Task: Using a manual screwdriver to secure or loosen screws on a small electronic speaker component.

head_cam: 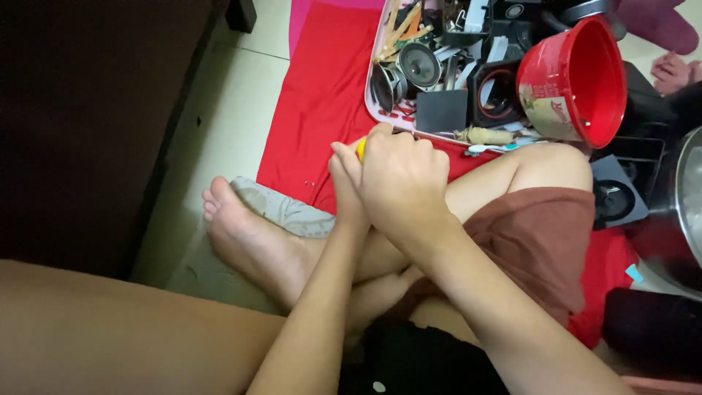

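Note:
My hands meet in front of my crossed legs, above my knee. My right hand (pixel 404 179) is curled into a fist and covers most of my left hand (pixel 344 184), which presses against it from the left. A small yellow object (pixel 360 149) peeks out between the two at the top; both hands close around it, and the rest of it is hidden. A dark tip shows just above my right knuckles.
A pale tray (pixel 371 82) of speaker cones, black parts and wooden sticks lies ahead on a red cloth (pixel 322 95). A red bucket (pixel 578 80) tips on its side at the right, near a metal pot (pixel 691 197). Another person's foot (pixel 671 72) shows top right. A dark cabinet (pixel 80 124) stands at the left.

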